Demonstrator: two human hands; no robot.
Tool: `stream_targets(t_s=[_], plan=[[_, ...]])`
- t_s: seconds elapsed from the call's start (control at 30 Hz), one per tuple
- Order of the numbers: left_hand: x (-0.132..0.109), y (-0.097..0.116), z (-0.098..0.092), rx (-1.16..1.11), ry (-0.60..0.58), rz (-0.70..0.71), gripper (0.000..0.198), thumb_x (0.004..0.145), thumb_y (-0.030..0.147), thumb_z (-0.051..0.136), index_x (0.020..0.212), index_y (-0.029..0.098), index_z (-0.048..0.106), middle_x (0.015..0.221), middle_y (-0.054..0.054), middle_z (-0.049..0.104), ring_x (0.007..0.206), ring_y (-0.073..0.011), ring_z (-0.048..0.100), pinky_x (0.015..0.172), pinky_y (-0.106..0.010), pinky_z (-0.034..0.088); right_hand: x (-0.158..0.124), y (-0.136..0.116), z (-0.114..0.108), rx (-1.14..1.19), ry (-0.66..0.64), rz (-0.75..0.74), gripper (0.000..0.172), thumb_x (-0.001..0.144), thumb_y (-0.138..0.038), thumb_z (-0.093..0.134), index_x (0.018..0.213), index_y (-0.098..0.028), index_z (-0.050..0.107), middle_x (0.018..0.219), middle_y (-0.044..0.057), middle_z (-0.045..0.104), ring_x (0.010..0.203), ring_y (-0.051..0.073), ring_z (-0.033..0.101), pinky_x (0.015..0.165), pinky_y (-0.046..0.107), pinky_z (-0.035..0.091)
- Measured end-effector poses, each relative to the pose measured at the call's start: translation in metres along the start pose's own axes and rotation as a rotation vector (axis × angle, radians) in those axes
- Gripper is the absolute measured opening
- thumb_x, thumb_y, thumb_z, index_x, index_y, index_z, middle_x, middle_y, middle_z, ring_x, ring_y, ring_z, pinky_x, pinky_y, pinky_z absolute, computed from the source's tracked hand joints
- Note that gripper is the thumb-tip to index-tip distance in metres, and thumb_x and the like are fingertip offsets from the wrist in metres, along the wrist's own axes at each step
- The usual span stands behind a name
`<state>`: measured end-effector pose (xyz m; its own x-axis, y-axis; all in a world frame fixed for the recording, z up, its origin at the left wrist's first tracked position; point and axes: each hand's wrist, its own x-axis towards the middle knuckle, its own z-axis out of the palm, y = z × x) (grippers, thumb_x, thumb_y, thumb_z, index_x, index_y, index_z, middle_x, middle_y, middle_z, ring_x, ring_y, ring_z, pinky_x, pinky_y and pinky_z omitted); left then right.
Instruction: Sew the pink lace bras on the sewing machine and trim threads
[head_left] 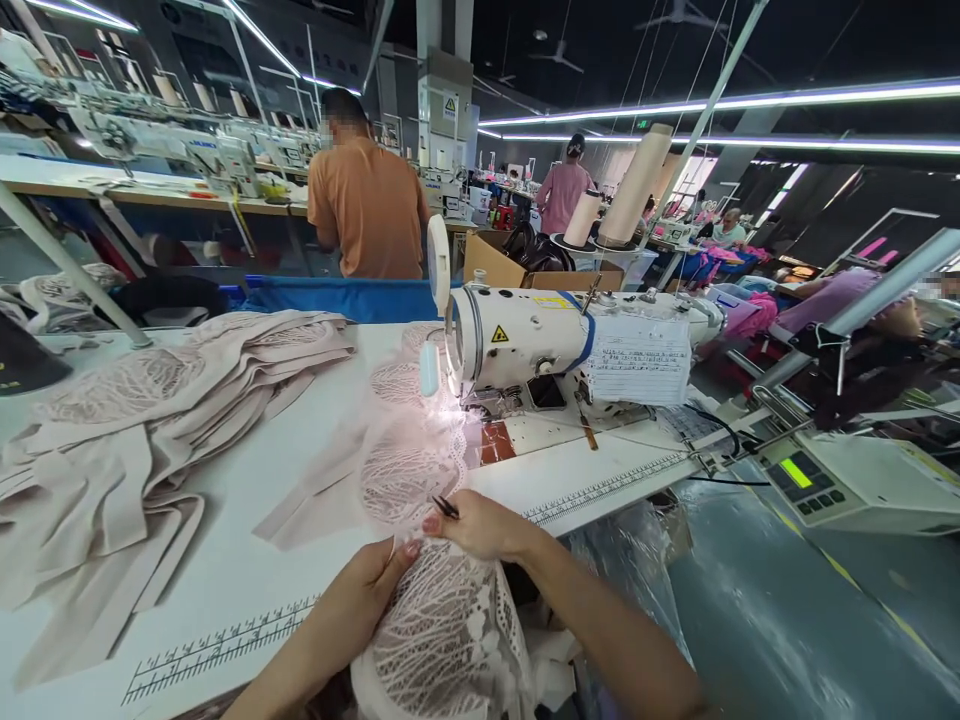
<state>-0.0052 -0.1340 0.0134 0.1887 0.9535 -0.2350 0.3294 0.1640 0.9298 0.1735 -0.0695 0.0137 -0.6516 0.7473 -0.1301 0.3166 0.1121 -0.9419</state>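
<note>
A pale pink lace piece (442, 620) with rounded, cup-like panels hangs over the table's front edge, and its far part runs up to the sewing machine (517, 335). My left hand (367, 590) pinches the lace at its left side, thumb on top. Close beside it, my right hand (480, 525) is closed on the same lace. A small dark tool with two pointed tips (445, 507) sticks out from between my right fingers; its rest is hidden in the hand. Light from the machine falls on the lace around the needle area, where details are washed out.
Stacked pale pink lace and fabric pieces (187, 400) lie on the left of the white table (232, 560). A control box (862, 480) stands at right. Thread cones (637, 185) and a cardboard box (495, 258) are behind the machine. A person in an orange shirt (367, 205) is beyond.
</note>
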Motion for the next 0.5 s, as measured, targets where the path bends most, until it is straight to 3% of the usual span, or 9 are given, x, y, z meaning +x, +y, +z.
stream_targets(t_s=[0.1,0.23,0.3,0.37,0.43,0.5], plan=[[-0.004,-0.003,0.006,0.083,0.061,-0.010,0.059,0.069,0.080,0.056,0.055,0.024,0.046,0.060,-0.004,0.062,0.067,-0.0272,0.058,0.068,-0.035,0.050,0.005,0.000,-0.002,-0.041,-0.085,0.003,0.051,0.085,-0.062,0.059,0.058,-0.022,0.043,0.055,-0.005,0.041,0.056,0.012,0.036,0.053,0.025,0.029],[-0.015,-0.015,0.027,0.033,0.291,-0.032,0.056,0.075,0.079,0.050,0.059,0.025,0.045,0.067,-0.006,0.066,0.077,-0.0308,0.063,0.079,-0.038,0.052,0.009,0.004,0.014,-0.381,0.254,-0.086,0.029,0.091,-0.031,0.056,0.064,-0.021,0.053,0.062,-0.001,0.056,0.062,0.016,0.050,0.061,0.026,0.038],[-0.020,-0.018,0.038,-0.076,0.341,-0.031,0.051,0.078,0.072,0.055,0.063,0.024,0.050,0.075,-0.007,0.071,0.085,-0.0318,0.065,0.089,-0.040,0.051,0.009,0.007,0.025,-0.501,0.388,-0.160,0.016,0.087,-0.017,0.053,0.071,-0.021,0.056,0.072,0.002,0.063,0.070,0.018,0.055,0.068,0.028,0.041],[-0.023,-0.016,0.045,-0.291,0.301,-0.078,0.042,0.079,0.063,0.063,0.073,0.022,0.060,0.087,-0.008,0.075,0.095,-0.0328,0.067,0.097,-0.041,0.050,0.009,0.009,0.032,-0.468,0.459,-0.188,0.013,0.083,-0.013,0.050,0.074,-0.021,0.054,0.075,0.003,0.062,0.072,0.018,0.055,0.071,0.028,0.042],[-0.023,-0.007,0.044,-0.598,0.197,-0.202,0.037,0.082,0.055,0.066,0.093,0.020,0.068,0.097,-0.010,0.077,0.102,-0.0336,0.068,0.097,-0.042,0.052,0.009,0.011,0.032,-0.326,0.515,-0.176,0.016,0.087,-0.019,0.047,0.071,-0.022,0.047,0.066,-0.001,0.051,0.065,0.016,0.048,0.067,0.027,0.040],[-0.019,0.005,0.036,-0.864,0.143,-0.324,0.039,0.088,0.049,0.062,0.109,0.017,0.069,0.099,-0.012,0.077,0.102,-0.0328,0.071,0.094,-0.043,0.055,0.009,0.010,0.027,-0.169,0.482,-0.154,0.027,0.091,-0.029,0.045,0.066,-0.023,0.038,0.061,-0.005,0.039,0.059,0.013,0.040,0.061,0.025,0.036]])
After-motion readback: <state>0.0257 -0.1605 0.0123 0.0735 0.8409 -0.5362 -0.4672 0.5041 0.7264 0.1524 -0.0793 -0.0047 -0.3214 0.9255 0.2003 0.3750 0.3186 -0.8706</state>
